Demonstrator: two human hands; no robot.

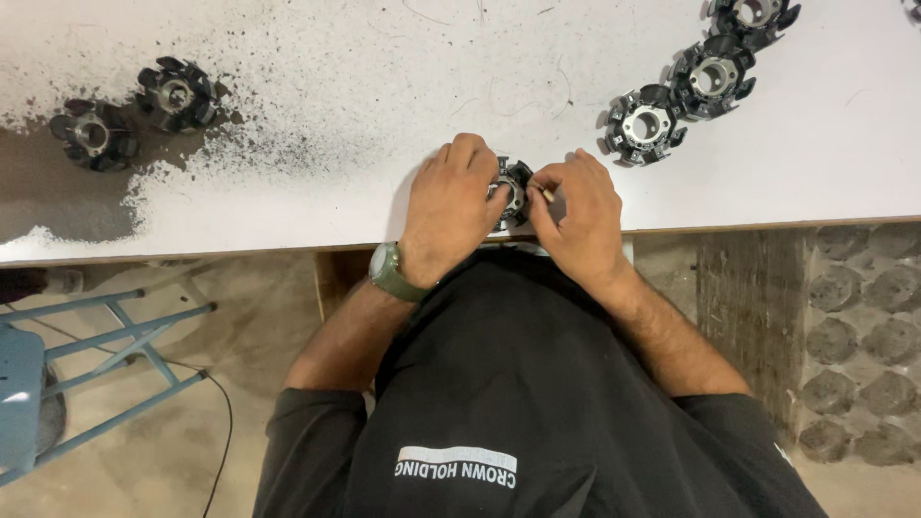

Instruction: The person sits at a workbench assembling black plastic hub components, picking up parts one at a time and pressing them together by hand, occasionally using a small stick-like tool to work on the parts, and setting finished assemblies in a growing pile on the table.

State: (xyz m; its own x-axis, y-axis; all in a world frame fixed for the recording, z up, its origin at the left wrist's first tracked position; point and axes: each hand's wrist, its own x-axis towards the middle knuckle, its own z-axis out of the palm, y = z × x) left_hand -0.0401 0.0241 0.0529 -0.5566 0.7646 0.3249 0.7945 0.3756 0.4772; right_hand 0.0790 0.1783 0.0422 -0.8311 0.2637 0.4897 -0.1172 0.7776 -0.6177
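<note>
A black round part with radial fins and a metal centre ring (515, 187) lies near the front edge of the white table (384, 115). My left hand (451, 206) covers its left side and grips it; a green watch sits on that wrist. My right hand (576, 216) pinches the part's right side, and something thin and pale shows at its fingertips. Most of the part is hidden under my fingers.
Three similar finned parts (645, 125) (712, 75) (755, 14) lie in a diagonal row at the back right. Two more (176, 93) (93, 134) rest at the left on a black-speckled patch. A blue metal stool frame (115, 355) stands on the floor at left.
</note>
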